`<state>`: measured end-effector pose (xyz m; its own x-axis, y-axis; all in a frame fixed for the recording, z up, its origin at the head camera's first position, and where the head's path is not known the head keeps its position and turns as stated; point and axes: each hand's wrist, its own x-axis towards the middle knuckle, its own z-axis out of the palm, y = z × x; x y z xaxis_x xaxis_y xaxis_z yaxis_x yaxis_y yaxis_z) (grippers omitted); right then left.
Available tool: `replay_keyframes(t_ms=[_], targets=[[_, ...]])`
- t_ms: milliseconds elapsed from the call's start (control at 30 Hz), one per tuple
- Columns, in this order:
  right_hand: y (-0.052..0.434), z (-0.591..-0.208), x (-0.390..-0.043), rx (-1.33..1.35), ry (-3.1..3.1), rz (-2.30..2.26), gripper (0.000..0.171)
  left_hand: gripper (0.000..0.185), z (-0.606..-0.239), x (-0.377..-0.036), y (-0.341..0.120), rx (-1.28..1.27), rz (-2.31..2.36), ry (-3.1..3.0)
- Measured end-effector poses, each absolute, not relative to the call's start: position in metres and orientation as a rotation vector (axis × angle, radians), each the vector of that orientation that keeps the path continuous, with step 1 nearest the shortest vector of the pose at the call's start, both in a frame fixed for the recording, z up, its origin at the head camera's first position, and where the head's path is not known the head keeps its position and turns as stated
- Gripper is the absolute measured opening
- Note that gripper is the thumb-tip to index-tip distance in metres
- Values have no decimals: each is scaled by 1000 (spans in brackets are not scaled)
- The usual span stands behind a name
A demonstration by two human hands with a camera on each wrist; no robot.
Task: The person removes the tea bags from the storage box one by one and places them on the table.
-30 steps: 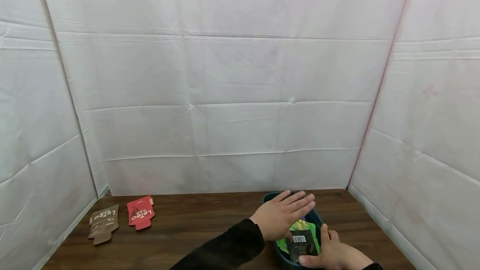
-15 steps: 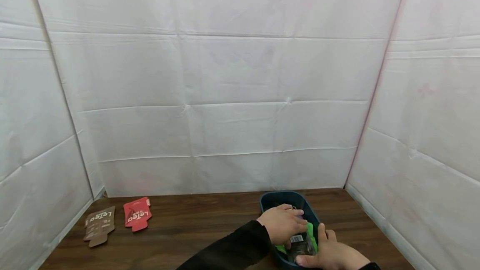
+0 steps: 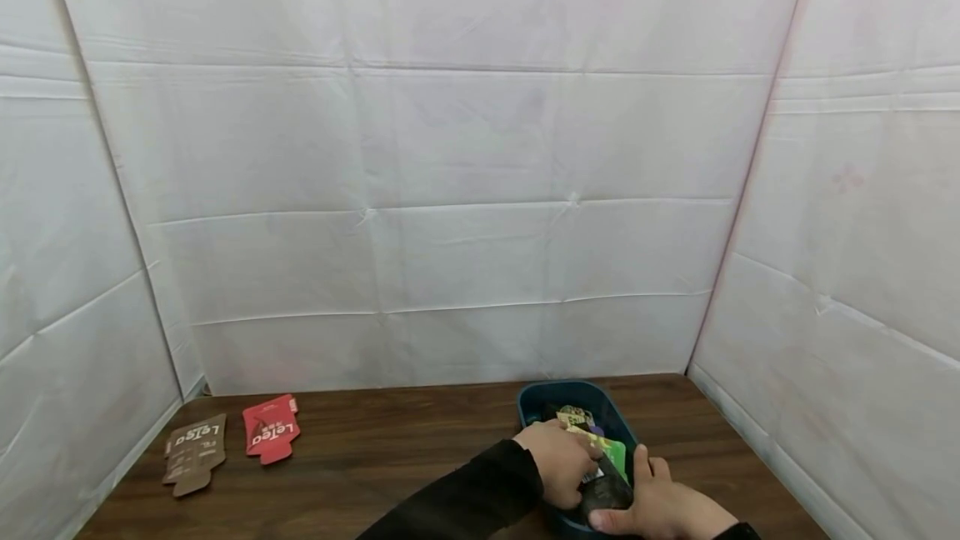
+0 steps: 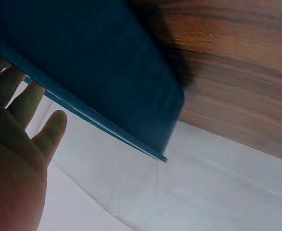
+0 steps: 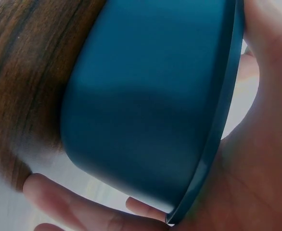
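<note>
A dark teal bin (image 3: 534,407) stands on the wooden table (image 3: 390,448) at the near right. It holds several snack packets, among them a green one (image 3: 617,453) and a yellowish one (image 3: 576,418). My left hand (image 3: 558,461) reaches down into it, its fingers curled on a dark packet (image 3: 606,490). My right hand (image 3: 663,508) grips the near end of the bin, thumb over the rim. The left wrist view shows the bin (image 4: 107,62) from outside, with my left hand (image 4: 16,159) at its rim. In the right wrist view my right hand (image 5: 256,159) wraps the bin (image 5: 146,96).
A red packet (image 3: 270,429) and a brown packet (image 3: 193,452), both marked LeTea, lie flat at the table's far left. White fabric walls (image 3: 450,232) close in the back and both sides.
My left hand was spread above the bin; it has dropped into it and curled on the dark packet, which now lies tilted. My right hand has stayed at the bin's near end.
</note>
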<state>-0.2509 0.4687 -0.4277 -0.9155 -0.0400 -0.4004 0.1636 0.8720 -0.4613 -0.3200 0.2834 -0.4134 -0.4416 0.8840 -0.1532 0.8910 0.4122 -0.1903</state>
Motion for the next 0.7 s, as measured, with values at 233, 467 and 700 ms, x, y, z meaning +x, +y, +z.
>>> replay_keyframes(t_ms=[233, 467, 700], targets=[[468, -427, -251, 102, 2628, -693, 136, 46, -412, -315, 288, 1648, -336, 2622], [467, -427, -251, 128, 2607, -729, 136, 30, -420, -316, 294, 1707, -461, 2635], [469, -428, -252, 138, 2609, -714, 140, 22, -417, -314, 292, 1739, -532, 2731]])
